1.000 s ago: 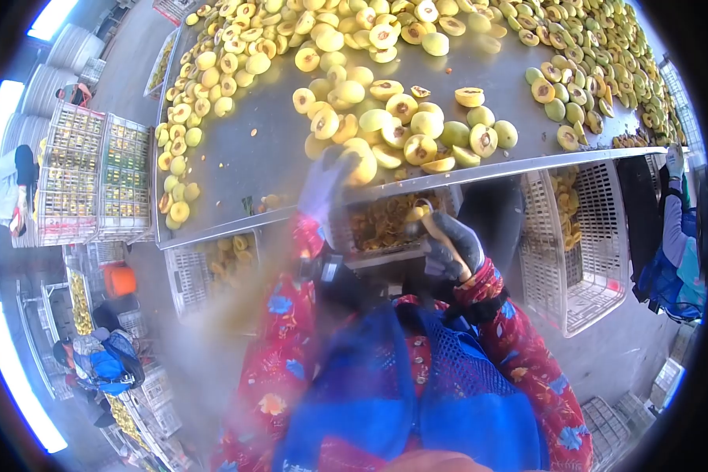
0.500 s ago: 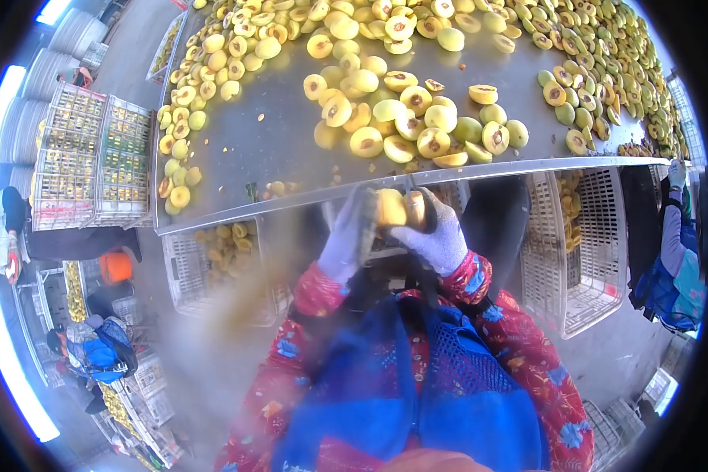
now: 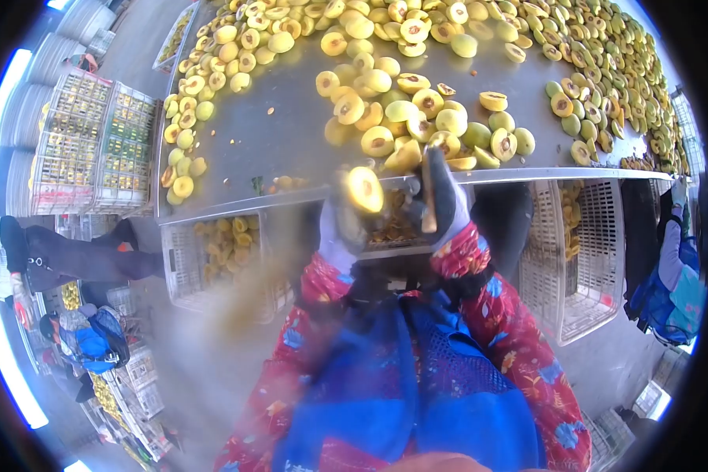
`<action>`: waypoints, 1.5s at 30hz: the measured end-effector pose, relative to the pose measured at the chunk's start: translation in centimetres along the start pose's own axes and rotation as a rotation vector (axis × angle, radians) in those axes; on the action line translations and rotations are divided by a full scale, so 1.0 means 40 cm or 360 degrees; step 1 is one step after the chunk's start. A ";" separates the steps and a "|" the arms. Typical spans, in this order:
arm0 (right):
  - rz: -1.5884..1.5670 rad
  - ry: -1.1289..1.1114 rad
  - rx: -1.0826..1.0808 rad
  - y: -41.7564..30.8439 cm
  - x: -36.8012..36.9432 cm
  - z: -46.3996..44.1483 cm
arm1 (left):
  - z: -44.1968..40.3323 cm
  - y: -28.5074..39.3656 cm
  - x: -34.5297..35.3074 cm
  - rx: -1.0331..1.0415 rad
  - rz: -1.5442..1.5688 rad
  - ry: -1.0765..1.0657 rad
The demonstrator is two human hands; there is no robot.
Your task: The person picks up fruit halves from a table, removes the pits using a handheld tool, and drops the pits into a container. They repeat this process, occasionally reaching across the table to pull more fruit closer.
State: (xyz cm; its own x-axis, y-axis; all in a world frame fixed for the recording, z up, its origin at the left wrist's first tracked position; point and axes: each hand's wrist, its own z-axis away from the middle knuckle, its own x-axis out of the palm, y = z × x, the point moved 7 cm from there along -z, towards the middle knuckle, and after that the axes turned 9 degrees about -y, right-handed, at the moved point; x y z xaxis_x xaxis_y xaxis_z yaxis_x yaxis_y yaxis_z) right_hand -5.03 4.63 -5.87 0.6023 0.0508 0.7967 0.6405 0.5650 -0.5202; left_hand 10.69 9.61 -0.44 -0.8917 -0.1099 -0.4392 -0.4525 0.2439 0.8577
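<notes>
At the far left, a person in dark trousers point(image 3: 94, 256) now stretches further across the view than half a second ago. Nearer, a white crate point(image 3: 175, 271) with fruit pieces in it stands under the edge of the metal table point(image 3: 271, 149). The left hand point(image 3: 343, 224) holds a fruit half point(image 3: 365, 189), cut face showing, just in front of the table edge; its fingers, blurred, seem clamped on the piece from behind. A moment ago both hands met around fruit there; now they are apart, so the left hand alone seems to bear the piece. Peel-like scraps point(image 3: 391, 230) lie low between the hands. The right hand point(image 3: 448, 200) has its fingers around a brown-handled tool point(image 3: 429, 216), clear of the held fruit and close to the loose halves point(image 3: 427, 102) on the table. Further right stand another crate point(image 3: 594, 252) and a co-worker's gloved hand point(image 3: 679, 191)
</notes>
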 end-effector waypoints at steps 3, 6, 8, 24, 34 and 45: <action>0.0633 0.0431 0.0076 -0.096 0.010 0.020 | -0.008 -0.083 -0.001 -0.0313 0.0632 -0.0039; 0.1797 -0.0050 -0.0395 -0.110 0.102 0.072 | 0.003 -0.122 0.020 -0.0692 0.1508 0.0123; 0.2847 -0.0501 -0.1072 -0.054 0.189 0.136 | 0.018 -0.050 0.025 -0.1034 0.1923 0.0151; 0.1803 -0.0456 0.0054 0.038 0.169 0.159 | 0.065 -0.027 0.049 -0.0878 0.1188 0.0331; -0.0453 -0.0464 0.1096 0.122 0.138 0.219 | 0.040 0.018 0.054 -0.0539 0.0824 0.0060; -0.1376 -0.0927 0.0791 0.097 0.188 0.235 | 0.102 -0.100 0.068 -0.1004 0.1826 0.0360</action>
State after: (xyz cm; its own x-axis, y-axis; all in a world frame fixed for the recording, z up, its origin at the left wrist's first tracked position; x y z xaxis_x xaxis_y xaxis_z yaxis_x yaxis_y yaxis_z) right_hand -2.51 14.96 1.00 -0.3402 -0.2122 0.9161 0.3956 0.8515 0.3441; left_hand 10.11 12.27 -6.15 -0.7244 -0.3152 0.6131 0.6792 -0.1738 0.7131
